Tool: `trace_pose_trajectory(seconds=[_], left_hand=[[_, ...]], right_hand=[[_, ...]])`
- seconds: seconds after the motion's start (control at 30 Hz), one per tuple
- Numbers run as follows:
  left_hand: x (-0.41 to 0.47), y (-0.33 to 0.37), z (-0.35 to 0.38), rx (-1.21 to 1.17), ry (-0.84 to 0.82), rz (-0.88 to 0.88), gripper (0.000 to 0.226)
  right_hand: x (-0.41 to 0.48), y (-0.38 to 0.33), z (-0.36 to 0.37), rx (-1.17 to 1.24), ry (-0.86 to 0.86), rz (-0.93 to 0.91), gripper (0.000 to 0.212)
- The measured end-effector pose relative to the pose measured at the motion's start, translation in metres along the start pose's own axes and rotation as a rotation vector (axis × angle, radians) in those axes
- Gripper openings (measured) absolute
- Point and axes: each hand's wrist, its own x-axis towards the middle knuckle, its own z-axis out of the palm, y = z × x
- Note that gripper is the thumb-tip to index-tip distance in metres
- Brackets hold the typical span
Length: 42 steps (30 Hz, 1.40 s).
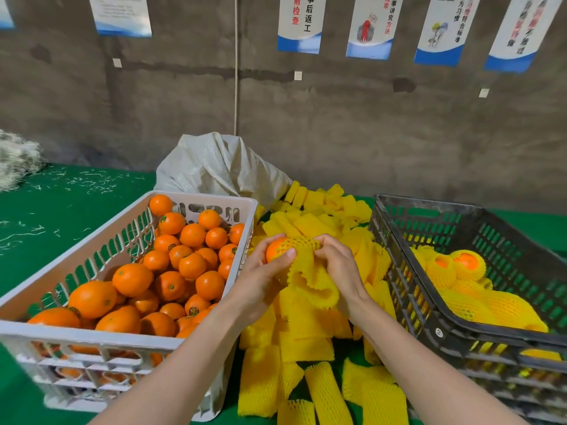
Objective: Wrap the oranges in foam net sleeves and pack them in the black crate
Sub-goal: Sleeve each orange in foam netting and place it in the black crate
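Green table (76,210) strewn with thin white scraps (92,179) at left. White plastic crate (92,335) on it, white woven sack (221,167) slumped just behind. Pale shredded pile (17,161) at far left edge. Grey wall (337,118) carries blue-edged posters (300,23), 4 small white tags (298,75), 1 hanging cord (236,72).

Left grip (260,271) curled round an orange (276,249), held above a heap of yellow foam sleeves (306,335). Right grip (340,265) pinches one sleeve (310,277): its mouth is partway over the fruit, the rest hanging loose. White crate (92,336) at left, full of bare oranges (171,271). Black crate (460,331) at right, wrapped oranges (466,265) inside. Green tabletop (61,216) under all. Pale sack (221,167) behind the heap, against a grey wall.
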Motion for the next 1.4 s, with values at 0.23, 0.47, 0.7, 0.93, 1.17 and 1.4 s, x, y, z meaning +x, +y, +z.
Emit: trace_pose_trajectory(seconds=[0.23,0.47,0.7,0.93,1.17,1.4], left_hand=[[0.001,-0.005,0.011,-0.281,0.027,-0.087,0.043],[0.009,-0.005,0.018,-0.303,0.113,-0.090,0.048],[0.013,-0.005,0.015,-0.327,0.244,-0.131,0.025],[0.020,-0.009,0.011,-0.189,0.535,-0.029,0.024],[0.019,-0.015,0.009,0.115,0.533,0.116,0.022],[0.009,-0.024,0.007,0.509,0.446,0.457,0.054]], right_hand=[[-0.015,0.006,0.014,-0.286,0.116,-0.272,0.031],[0.000,-0.005,0.009,-0.181,0.217,-0.397,0.030],[0.009,-0.003,0.012,-0.015,0.089,-0.259,0.044],[0.010,0.002,0.012,-0.105,0.032,-0.005,0.041],[0.002,0.000,0.012,0.007,-0.145,0.436,0.073],[-0.004,0.015,0.014,-0.073,-0.063,0.238,0.057]])
